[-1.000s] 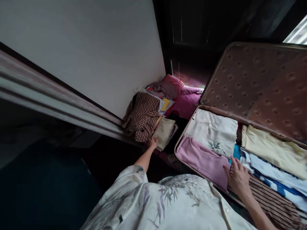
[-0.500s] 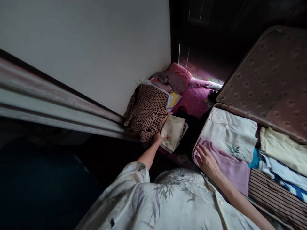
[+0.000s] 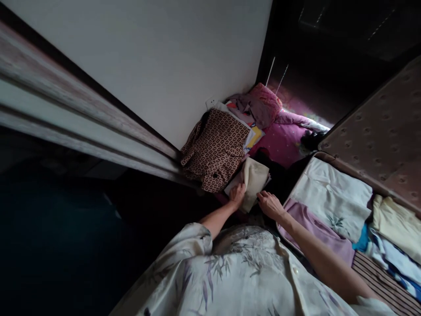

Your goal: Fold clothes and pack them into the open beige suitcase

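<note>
A cream folded garment [image 3: 255, 177] lies on top of a small stack of folded cloth in front of me. My left hand [image 3: 237, 194] is closed on its left edge, which is lifted and bent over. At the opposite edge, my right hand [image 3: 270, 205] has its fingers curled in against the fabric; the fingertips are partly hidden. Just behind the stack, a brown patterned garment [image 3: 219, 147] is draped over a pile of clothes. The open suitcase [image 3: 289, 197] stands to the right, with a mauve garment [image 3: 315, 224] and a white garment [image 3: 332, 188] folded inside.
The suitcase lid [image 3: 378, 127] is raised at the right. Inside are also a pale yellow garment [image 3: 396, 224] and a striped brown one [image 3: 375, 278]. A white wall panel [image 3: 148, 61] rises at the left. Pink bedding [image 3: 283, 138] lies beyond the pile.
My right hand has moved left from the mauve garment in the suitcase to the cream garment. My left hand has raised the cream garment's left edge. The view has turned left.
</note>
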Available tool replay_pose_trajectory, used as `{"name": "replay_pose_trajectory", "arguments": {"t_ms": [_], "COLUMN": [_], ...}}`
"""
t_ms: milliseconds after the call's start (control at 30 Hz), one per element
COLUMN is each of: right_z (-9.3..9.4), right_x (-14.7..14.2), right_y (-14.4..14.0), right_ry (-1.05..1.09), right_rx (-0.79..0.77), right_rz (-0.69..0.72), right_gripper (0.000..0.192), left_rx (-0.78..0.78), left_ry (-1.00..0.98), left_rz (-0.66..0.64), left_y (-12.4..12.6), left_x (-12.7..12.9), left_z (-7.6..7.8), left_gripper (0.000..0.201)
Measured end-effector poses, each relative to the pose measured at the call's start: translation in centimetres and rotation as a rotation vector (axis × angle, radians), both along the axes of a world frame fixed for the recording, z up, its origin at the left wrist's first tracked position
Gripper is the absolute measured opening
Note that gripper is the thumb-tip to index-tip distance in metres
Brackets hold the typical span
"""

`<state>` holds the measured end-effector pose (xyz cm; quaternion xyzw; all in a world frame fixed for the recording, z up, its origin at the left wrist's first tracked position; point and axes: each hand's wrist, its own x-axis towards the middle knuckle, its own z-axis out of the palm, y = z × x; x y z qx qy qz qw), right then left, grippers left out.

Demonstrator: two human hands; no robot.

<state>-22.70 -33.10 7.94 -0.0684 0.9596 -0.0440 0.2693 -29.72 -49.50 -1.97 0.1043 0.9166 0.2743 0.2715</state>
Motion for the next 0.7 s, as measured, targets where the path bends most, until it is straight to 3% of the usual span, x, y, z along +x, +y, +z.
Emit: {"name": "replay_pose_trajectory", "arguments": {"t_ms": [267,500,600,700], "right_z": [-1.8,-3.3,-4.0,-4.4], "right_x": [-4.9,-9.0,-9.8,-9.8], "right_y": [0.2,1.3,1.5,1.5], "right_ry": [-0.100,-0.123,-0.136,-0.149], "right_rx": [0.102,0.104,0.095,0.079], "right_rz": [0.021,-0.019,-0.040,-0.065], "right_gripper": [0.034,0.037,0.038,0.038], "left_rx": [-0.012,-0.222,-0.174,-0.128], "left_ry": [0.093,0.268,0.179,-0.002], "left_rz": [-0.067,-0.125,-0.088,0.037], "left_y": [1.3,1.0,1.0,0.8], "left_x": [1.6,0.9,0.4,-0.4], "left_z": [-0.8,-0.2,0.3,0.5], "left_gripper": [0.034,0.043,0.041,0.042]}}
